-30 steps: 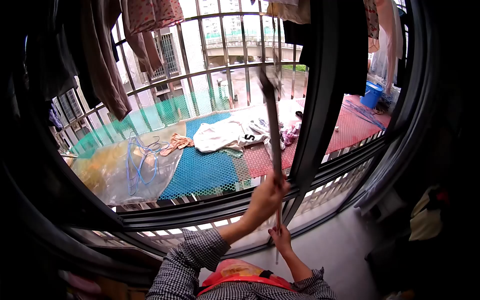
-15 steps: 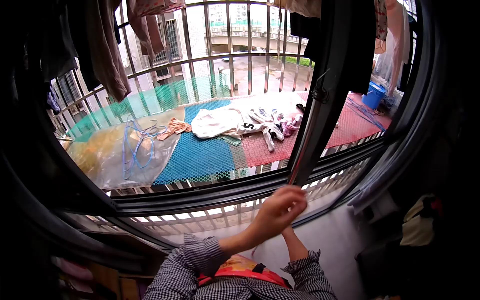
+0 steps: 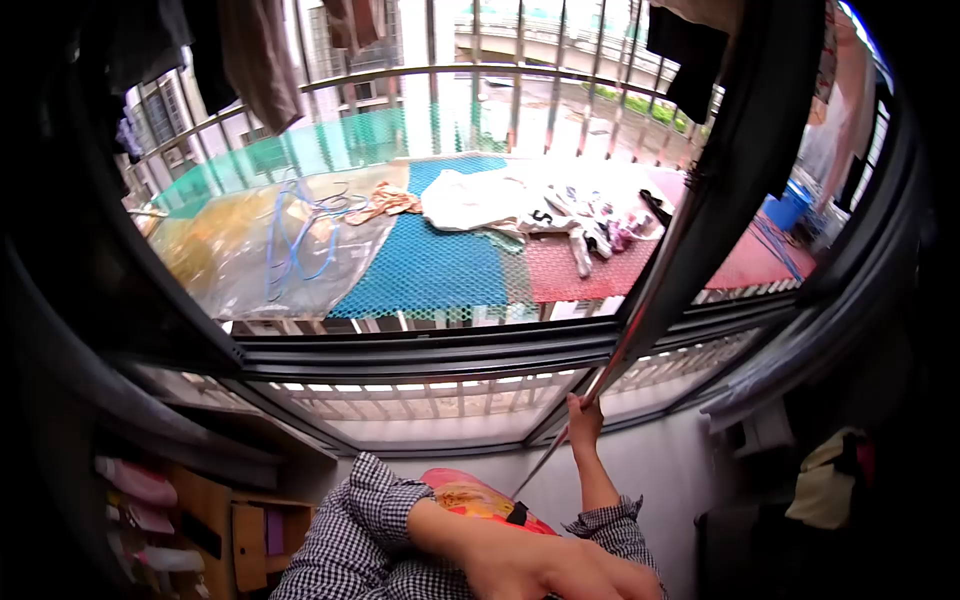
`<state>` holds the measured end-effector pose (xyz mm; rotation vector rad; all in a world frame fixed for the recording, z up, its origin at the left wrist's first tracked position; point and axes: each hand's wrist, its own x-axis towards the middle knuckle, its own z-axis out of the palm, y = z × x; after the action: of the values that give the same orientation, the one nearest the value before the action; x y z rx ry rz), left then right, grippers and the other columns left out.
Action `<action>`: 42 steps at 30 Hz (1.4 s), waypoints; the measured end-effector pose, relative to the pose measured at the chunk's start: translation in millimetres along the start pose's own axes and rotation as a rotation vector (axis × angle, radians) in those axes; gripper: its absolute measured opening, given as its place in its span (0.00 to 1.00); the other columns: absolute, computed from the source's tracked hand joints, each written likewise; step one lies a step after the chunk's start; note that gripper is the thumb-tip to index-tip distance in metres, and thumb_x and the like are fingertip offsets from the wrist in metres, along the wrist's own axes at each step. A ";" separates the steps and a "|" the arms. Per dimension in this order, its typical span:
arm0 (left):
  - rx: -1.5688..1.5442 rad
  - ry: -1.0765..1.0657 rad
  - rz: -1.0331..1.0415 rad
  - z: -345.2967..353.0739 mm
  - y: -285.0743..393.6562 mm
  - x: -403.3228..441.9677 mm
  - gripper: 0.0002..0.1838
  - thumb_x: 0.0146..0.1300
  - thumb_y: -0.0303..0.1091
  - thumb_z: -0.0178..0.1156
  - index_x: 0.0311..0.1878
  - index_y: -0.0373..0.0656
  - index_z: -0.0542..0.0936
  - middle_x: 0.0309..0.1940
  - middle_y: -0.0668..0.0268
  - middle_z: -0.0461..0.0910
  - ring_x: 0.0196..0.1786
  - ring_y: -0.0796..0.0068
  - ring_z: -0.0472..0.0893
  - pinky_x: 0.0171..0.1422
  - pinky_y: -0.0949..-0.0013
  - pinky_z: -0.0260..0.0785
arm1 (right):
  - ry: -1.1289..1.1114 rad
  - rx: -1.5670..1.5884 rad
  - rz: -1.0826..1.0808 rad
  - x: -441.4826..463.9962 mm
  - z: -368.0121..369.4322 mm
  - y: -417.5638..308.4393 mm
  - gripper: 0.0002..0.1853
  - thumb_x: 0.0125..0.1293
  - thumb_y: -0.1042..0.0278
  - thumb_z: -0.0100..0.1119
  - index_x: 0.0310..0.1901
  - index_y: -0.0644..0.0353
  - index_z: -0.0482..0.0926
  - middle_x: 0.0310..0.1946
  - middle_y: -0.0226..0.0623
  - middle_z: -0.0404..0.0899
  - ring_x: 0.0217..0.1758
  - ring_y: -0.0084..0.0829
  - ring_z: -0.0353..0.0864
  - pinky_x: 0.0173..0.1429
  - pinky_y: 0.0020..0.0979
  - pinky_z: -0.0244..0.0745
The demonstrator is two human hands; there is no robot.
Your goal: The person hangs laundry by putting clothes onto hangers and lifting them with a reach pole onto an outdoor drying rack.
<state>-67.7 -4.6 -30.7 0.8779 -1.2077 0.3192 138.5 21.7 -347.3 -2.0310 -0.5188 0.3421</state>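
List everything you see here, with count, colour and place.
hanging clothes: several, mixed, top
bars: many, silvery, outside
green mesh: one stretch, green, back left
plastic sheet: 1, clear, left
hangers: several, blue, on sheet
orange cloth: 1, orange, beside hangers
blue mat: 1, blue, centre
white garment: 1, white, across mats
red mat: count unclear, red, right
bucket: 1, blue, far right
window frame: 1, black, middle
pole: 1, silvery, in right hand
apron: 1, red and yellow, bottom
hands: 2; right on pole, left bottom edge
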 end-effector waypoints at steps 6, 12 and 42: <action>-0.049 0.005 0.056 -8.5 -5.3 -5.8 0.26 0.59 0.46 0.61 0.50 0.29 0.76 0.50 0.48 0.73 0.52 0.52 0.73 0.56 0.54 0.66 | 0.058 -0.088 -0.066 -6.3 6.5 18.6 0.21 0.51 0.62 0.67 0.41 0.61 0.68 0.27 0.37 0.77 0.32 0.40 0.79 0.41 0.37 0.72; -0.122 0.060 -0.039 -20.0 0.7 -11.1 0.18 0.65 0.38 0.56 0.45 0.29 0.78 0.43 0.50 0.76 0.45 0.55 0.76 0.48 0.57 0.69 | 0.165 -0.079 -0.151 -28.1 -9.7 5.7 0.30 0.53 0.64 0.66 0.57 0.60 0.67 0.45 0.39 0.75 0.48 0.35 0.74 0.52 0.35 0.70; -0.129 -0.333 -0.305 159.8 -426.9 224.9 0.13 0.53 0.38 0.64 0.32 0.37 0.75 0.32 0.61 0.73 0.29 0.67 0.75 0.22 0.67 0.66 | 0.616 -0.125 0.731 -290.8 -454.0 371.8 0.10 0.55 0.63 0.60 0.35 0.58 0.78 0.35 0.38 0.80 0.38 0.36 0.80 0.43 0.34 0.75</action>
<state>180.1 -446.6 8.8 1.0114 -1.3581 -0.1570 168.3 -625.4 -443.7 -2.2462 0.6098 0.0899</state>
